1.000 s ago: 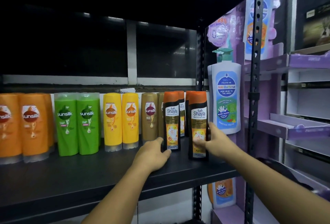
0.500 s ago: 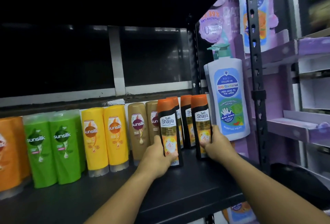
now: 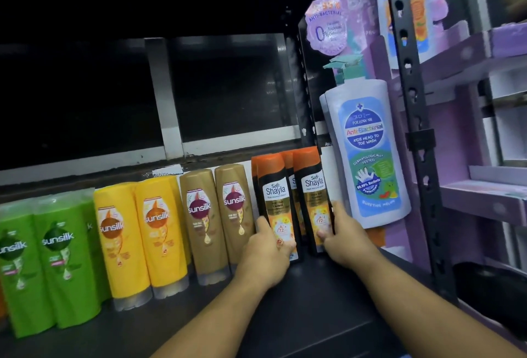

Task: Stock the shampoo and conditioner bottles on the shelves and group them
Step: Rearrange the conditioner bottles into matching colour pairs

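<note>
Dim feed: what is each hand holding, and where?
Left hand grips the left Shayla bottle low on its body; right hand, the right Shayla bottle, likewise.

On the shelf (image 3: 313,300), Sunsilk bottles (image 3: 199,223) stand left of Shayla bottles (image 3: 275,192), pump bottle (image 3: 368,158) to their right.

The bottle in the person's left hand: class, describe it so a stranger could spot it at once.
On the dark shelf, look right of the brown Sunsilk bottles. The left hand grips a black, orange-capped Safi Shayla bottle; its twin, held by the right hand, stands nearer the white pump bottle.
</note>
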{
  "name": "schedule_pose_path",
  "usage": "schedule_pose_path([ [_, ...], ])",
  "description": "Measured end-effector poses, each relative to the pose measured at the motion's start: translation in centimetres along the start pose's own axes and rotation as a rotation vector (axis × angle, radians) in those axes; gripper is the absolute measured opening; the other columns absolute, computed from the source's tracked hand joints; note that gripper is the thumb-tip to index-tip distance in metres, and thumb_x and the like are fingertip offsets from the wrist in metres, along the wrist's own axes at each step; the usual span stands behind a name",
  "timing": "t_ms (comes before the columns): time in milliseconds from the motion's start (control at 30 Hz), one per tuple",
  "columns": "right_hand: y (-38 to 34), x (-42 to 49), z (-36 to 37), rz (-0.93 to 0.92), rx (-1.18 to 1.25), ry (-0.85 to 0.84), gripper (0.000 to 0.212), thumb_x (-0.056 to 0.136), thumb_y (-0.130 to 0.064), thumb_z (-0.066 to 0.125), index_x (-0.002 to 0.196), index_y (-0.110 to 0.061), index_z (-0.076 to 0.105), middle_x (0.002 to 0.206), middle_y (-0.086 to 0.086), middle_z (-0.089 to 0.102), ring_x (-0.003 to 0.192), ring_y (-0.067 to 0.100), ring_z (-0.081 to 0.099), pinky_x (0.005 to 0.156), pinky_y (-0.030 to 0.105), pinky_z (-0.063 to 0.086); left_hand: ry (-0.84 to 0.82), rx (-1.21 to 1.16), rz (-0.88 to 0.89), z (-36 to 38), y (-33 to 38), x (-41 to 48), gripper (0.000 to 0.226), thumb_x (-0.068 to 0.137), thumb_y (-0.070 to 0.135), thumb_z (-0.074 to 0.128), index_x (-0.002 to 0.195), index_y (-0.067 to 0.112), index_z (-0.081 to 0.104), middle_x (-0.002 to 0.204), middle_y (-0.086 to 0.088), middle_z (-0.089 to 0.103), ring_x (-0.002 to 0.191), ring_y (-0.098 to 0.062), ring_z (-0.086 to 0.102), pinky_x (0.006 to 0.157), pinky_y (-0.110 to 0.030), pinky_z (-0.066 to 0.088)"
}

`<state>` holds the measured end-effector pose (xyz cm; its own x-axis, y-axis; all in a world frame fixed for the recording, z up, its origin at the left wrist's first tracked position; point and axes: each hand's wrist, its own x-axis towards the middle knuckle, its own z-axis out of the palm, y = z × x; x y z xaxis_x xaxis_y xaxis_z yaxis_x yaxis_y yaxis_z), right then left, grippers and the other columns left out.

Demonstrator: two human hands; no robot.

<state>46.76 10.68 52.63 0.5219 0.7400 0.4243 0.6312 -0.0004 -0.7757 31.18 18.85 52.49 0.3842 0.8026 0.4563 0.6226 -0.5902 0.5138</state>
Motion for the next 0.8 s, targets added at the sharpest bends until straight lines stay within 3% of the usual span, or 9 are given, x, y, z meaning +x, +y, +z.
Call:
schedule_pose_path([
  [167,0.2,0.0,-0.2,-0.018,0.006,-0.069,0.046,0.093,-0.005,0.063,0.121,-0.032,0.038,0.101,-0.008,0.058,0.096,0.013,0.055,0.084,0.027,0.039,0.038,-0.047,0.02,0.9,0.3,0.3,0.08,0.097,0.03,0.062,0.156,0.016,0.01,0.128,-0.006,0.062,0.113,-0.026,0.063,0.097,-0.043,0.053],
  [333,0.7,0.4,0.0,-0.04,0.023,-0.051,0.049,0.093,-0.007,0.065,0.133,-0.026,0.043,0.106,-0.007,0.061,0.099,0.014,0.058,0.086,0.027,0.042,0.092,-0.031,0.056,1.0,0.3,0.4,0.088,0.093,0.028,0.067,0.155,0.021,0.005,0.119,-0.003,0.065,0.104,-0.026,0.066,0.091,-0.048,0.056],
  [633,0.9,0.9,0.5,-0.077,0.038,-0.064,0.057,0.094,-0.011,0.068,0.141,-0.027,0.039,0.11,-0.011,0.061,0.101,0.01,0.057,0.09,0.024,0.042,0.115,0.034,0.086,1.1,0.1,0.3,0.091,0.095,0.038,0.067,0.156,0.025,0.001,0.125,-0.004,0.065,0.109,-0.029,0.066,0.09,-0.049,0.056],
  [800,1.0,0.9,0.6,-0.084,0.028,-0.063,0.057,0.095,-0.013,0.068,0.141,-0.027,0.039,0.111,-0.01,0.061,0.103,0.011,0.057,0.091,0.024,0.042,0.111,0.079,0.083,1.1,0.2,0.2,0.104,0.098,0.039,0.065,0.159,0.022,-0.018,0.131,-0.006,0.061,0.113,-0.027,0.064,0.093,-0.043,0.054],
])
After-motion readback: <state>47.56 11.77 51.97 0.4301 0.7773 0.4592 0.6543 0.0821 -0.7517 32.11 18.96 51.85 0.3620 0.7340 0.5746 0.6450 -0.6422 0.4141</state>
